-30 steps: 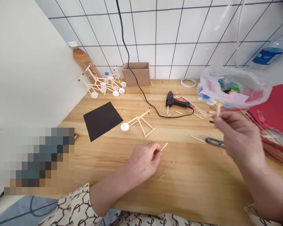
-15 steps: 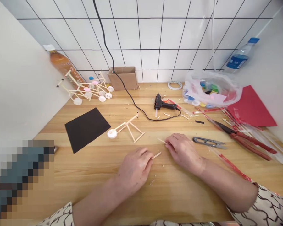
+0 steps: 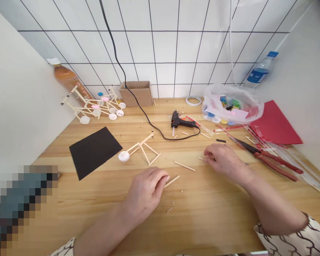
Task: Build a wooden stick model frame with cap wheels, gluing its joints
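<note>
My left hand [image 3: 146, 188] rests on the wooden table [image 3: 202, 213], its fingers closed in a pinch on a short wooden stick [image 3: 172, 181] that points right. My right hand [image 3: 224, 161] lies further right with curled fingers, covering the spot where the grey snips lay. A tiny stick end [image 3: 201, 158] shows at its fingertips; what it grips is hidden. A loose stick [image 3: 185, 166] lies between the two hands. Beyond them is a stick frame with a white cap [image 3: 140, 151].
A black glue gun [image 3: 181, 122] with its cord, a black paper sheet [image 3: 94, 151], red pliers [image 3: 269, 156], a bag of coloured caps [image 3: 232, 106], red paper [image 3: 273, 124], a cardboard box [image 3: 136, 94], a tape roll [image 3: 193, 100] and finished stick models [image 3: 96, 105] surround the work area.
My right hand came down from the bag, laid a stick on the table, then slid right over the snips. The left hand has stayed put with its stick.
</note>
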`<state>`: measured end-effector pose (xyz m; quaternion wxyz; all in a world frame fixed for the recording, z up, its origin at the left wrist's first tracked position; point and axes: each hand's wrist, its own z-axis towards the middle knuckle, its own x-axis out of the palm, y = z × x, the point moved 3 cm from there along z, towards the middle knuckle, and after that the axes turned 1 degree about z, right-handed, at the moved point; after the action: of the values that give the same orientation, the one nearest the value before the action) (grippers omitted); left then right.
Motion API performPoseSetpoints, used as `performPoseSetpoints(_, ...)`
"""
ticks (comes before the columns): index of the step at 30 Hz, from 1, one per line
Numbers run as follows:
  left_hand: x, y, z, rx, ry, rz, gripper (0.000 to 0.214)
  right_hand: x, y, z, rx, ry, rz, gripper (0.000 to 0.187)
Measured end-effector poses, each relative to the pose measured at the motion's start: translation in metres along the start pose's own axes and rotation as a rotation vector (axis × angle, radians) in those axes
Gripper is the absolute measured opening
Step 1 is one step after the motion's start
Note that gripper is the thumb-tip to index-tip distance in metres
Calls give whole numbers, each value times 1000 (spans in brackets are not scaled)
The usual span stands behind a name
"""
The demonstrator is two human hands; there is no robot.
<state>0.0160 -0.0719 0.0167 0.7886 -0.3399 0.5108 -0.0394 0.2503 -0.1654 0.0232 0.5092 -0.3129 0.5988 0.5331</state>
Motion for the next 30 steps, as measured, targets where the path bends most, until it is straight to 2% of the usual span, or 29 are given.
performPoseSetpoints(3,-10,-7,5,39,-39,7,14,0,-2,1,8,35,7,8)
performPoseSetpoints(8,-24,-12,12,49,-109,1,11,-6,-13,14,83,-26,1,11)
performPoseSetpoints(11,-21,-10,15,60,-132,-10,11,-5,-11,30,109,-37,-33,11)
performPoseSetpoints(16,-13,6,14,83,-240,-30,12,2,10,63,104,0,-107,12)
performPoseSetpoints(21,-21,23,11,-33,-294,-67,12,14,20,92,151,43,-135,29)
performPoseSetpoints(24,-30,27,13,-84,-336,-89,11,22,18,102,176,47,-95,30)
performPoseSetpoints(27,-34,29,14,-106,-355,-147,10,21,20,102,187,12,-1,27)
performPoseSetpoints(30,-33,29,15,-172,-320,-256,9,13,34,88,173,-16,166,17)
